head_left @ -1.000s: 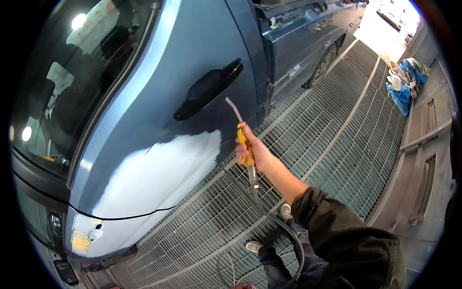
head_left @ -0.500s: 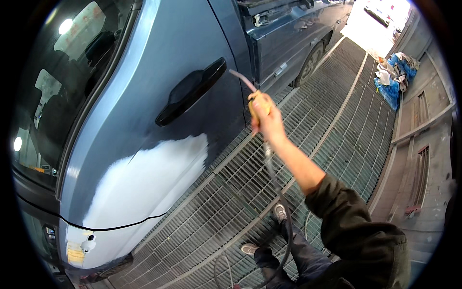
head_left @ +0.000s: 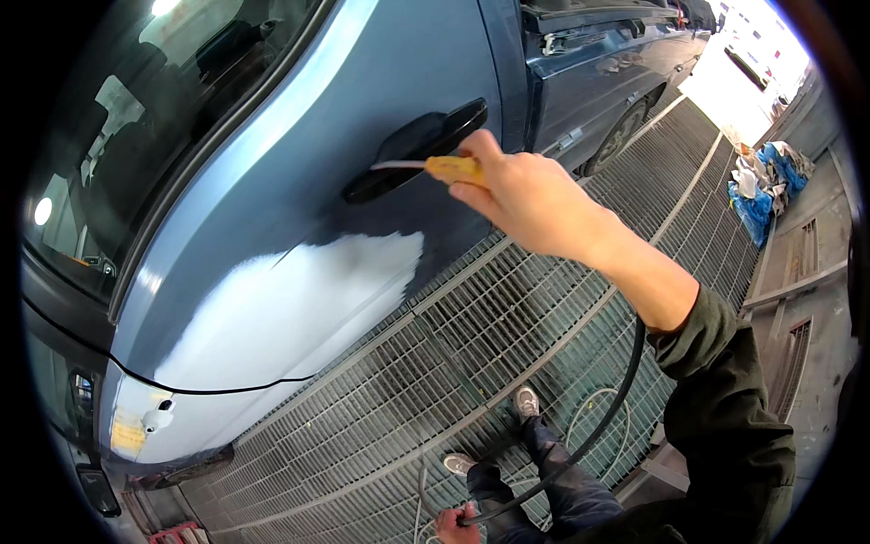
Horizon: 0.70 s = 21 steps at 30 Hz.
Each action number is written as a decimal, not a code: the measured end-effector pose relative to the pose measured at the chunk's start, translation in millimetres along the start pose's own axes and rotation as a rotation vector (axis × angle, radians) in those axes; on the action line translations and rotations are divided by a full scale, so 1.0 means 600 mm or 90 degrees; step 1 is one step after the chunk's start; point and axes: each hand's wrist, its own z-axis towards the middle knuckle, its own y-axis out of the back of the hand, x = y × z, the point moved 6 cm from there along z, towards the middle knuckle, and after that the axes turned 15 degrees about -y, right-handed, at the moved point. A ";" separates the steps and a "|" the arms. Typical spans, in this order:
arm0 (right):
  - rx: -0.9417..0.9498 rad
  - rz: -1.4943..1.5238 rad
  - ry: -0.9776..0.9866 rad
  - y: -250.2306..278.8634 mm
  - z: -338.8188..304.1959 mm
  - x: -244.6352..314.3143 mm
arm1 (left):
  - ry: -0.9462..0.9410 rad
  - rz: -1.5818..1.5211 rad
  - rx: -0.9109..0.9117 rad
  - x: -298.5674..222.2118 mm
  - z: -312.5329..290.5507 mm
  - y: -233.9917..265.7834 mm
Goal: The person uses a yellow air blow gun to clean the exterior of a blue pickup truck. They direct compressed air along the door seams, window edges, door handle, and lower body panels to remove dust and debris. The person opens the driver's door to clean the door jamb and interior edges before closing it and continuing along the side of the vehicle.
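My right hand (head_left: 548, 204) is closed around a yellow air blow gun (head_left: 459, 170). Its thin pale nozzle points left and crosses in front of the black door handle (head_left: 468, 118) of a blue-grey vehicle door (head_left: 390, 63). Whether the tip touches the handle, I cannot tell. Below the handle, a whitish patch (head_left: 290, 313) with a ragged edge covers part of the door. At the bottom of the view, my left hand (head_left: 456, 528) grips the black hose (head_left: 632, 367), which runs up behind my right forearm.
Metal floor grating (head_left: 489, 335) lies beside the vehicle, under my shoes (head_left: 526, 402). A thin pale hose (head_left: 625, 426) loops on it. Blue and white crumpled sheeting (head_left: 761, 186) is heaped by the right wall (head_left: 802, 299). Another panel and a wheel (head_left: 619, 140) stand farther along.
My right hand has come nearer the door, and the nozzle has swung from pointing up-left to lying across the handle. My left hand has come into view on the hose.
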 end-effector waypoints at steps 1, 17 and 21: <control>0.019 -0.026 0.013 -0.008 0.001 0.020 | -0.013 0.007 -0.021 -0.021 0.010 0.006; 0.007 0.830 -0.593 -0.178 -0.099 -0.335 | -0.069 0.010 -0.048 0.174 -0.084 0.017; 0.234 1.121 -0.644 -0.326 -0.124 -0.230 | 0.204 -0.309 -0.166 0.206 -0.107 0.058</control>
